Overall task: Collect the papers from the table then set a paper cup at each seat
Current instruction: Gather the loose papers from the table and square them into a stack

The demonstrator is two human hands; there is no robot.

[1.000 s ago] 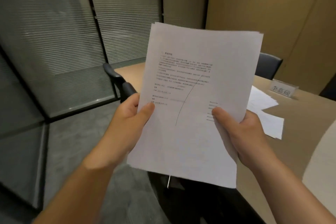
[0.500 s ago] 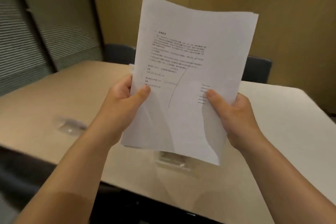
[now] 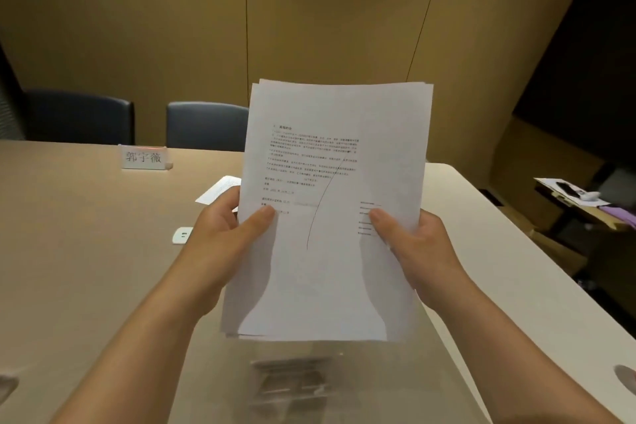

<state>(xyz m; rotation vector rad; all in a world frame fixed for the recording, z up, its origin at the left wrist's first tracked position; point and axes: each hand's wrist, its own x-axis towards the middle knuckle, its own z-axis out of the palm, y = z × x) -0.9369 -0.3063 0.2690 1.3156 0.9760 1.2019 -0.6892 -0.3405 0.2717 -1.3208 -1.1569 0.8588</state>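
Observation:
I hold a stack of white printed papers (image 3: 330, 182) upright above the beige table (image 3: 86, 251). My left hand (image 3: 223, 231) grips its left edge, thumb on the front sheet. My right hand (image 3: 416, 244) grips the right edge in the same way. Another loose paper (image 3: 216, 191) lies flat on the table behind my left hand, partly hidden by it and by the stack. No paper cup is in view.
A name card (image 3: 144, 158) stands at the table's far side, with two dark chairs (image 3: 206, 126) behind it. A white socket plate (image 3: 182, 235) sits in the tabletop. A blurred clear card holder (image 3: 292, 385) lies near me. A cluttered side desk (image 3: 585, 203) stands at right.
My view has swung right from the glass wall to the far side of the table. The stack stays in both hands and now sits lower in the frame.

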